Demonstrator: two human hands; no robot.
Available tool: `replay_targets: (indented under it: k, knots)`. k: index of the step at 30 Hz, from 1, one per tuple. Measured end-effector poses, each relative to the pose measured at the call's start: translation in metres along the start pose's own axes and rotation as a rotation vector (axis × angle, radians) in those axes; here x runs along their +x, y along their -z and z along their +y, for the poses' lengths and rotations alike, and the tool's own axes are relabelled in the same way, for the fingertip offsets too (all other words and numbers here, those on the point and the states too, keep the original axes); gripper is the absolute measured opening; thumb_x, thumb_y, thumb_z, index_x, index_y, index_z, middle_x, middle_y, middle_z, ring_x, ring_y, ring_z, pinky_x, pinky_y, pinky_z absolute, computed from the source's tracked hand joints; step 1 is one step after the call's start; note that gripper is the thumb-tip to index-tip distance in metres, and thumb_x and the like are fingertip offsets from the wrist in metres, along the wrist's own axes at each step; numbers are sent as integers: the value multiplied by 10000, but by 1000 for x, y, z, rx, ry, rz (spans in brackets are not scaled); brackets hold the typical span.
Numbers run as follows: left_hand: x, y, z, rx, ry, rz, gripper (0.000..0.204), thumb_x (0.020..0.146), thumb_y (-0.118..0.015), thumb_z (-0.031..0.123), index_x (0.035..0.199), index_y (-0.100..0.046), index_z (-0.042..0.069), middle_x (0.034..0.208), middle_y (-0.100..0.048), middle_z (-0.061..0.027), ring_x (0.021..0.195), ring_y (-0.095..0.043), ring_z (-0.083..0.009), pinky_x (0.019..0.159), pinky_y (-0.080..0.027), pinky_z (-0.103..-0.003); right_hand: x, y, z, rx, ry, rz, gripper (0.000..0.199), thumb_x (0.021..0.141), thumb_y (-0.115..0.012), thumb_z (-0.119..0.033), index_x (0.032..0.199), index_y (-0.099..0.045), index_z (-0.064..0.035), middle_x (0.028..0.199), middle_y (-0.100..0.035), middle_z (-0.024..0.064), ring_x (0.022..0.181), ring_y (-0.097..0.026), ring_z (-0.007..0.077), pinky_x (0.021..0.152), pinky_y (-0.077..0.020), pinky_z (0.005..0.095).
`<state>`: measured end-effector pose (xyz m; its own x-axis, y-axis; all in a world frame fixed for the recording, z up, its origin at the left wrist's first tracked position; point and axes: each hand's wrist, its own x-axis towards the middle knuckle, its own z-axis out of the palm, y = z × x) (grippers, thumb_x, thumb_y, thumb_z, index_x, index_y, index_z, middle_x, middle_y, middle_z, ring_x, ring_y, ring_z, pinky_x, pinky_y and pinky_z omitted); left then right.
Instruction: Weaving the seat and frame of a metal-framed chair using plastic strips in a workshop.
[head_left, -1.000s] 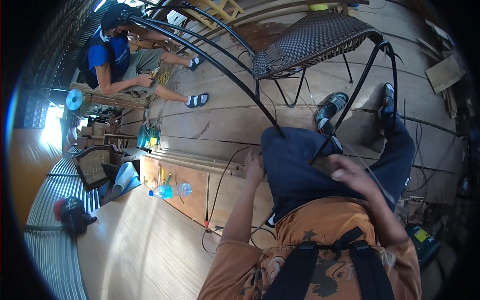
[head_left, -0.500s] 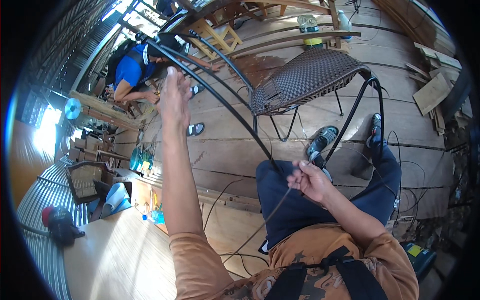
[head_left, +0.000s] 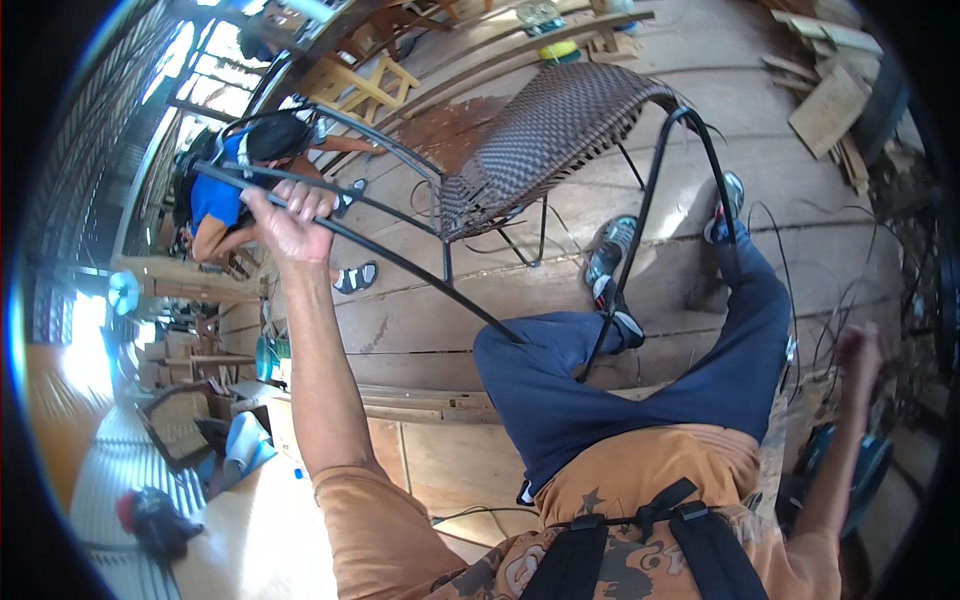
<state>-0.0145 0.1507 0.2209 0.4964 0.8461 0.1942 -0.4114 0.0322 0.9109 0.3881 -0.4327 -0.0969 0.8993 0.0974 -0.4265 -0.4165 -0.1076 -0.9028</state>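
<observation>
A chair with a black metal frame and a woven dark brown seat stands tilted in front of me, its near bar resting by my left thigh. My left hand is closed round the upper part of that long frame bar, fingers curled over it. Out to the right, away from the chair, my right hand is raised and blurred by motion; its fingers look bent, but whether they hold a strand is unclear. Thin dark strands hang and loop over the floor between my right leg and that hand.
Across the floor at the far left a person in a blue shirt bends low over work. Scrap boards lie at the far right. A light wooden stool stands at the back. A pale tabletop is at my left.
My left hand has taken hold of the frame bar, and the chair has shifted left in view. My right hand has swung from my lap far out to the right.
</observation>
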Motion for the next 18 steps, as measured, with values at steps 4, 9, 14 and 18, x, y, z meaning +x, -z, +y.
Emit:
replay_targets:
  k: [4,9,14,18]
  knots:
    - [-8,21,-3,-24,30,-67,537,831,-365,643,618,-374,150,522,-342,45,426,-304,-87,423,-255,-227,-122,-187,8,-542,-54,-733,433,824,-561,-326,1106,-558,2,921,-630,101,815,-607,182,685,-479,291]
    - [-33,-39,-18,31,-4,122,504,818,-458,602,612,-372,150,502,-311,53,423,-289,-81,404,-234,-225,-121,-318,87,-141,106,-884,440,860,-516,-383,1042,-517,18,840,-584,111,750,-535,186,690,-433,311]
    - [-65,-64,-14,3,-49,92,519,829,-415,616,596,-386,153,457,-302,51,387,-266,-79,372,-261,-228,-139,-316,89,167,71,-769,323,908,-450,-343,745,-471,-65,587,-428,-13,526,-404,96,500,-346,247]
    - [-80,-117,-9,-6,-72,-102,522,850,-386,603,606,-393,142,464,-292,52,378,-250,-70,363,-248,-218,-126,-310,95,306,4,-806,332,923,-438,-358,814,-459,-46,595,-384,-9,536,-399,102,513,-354,246]
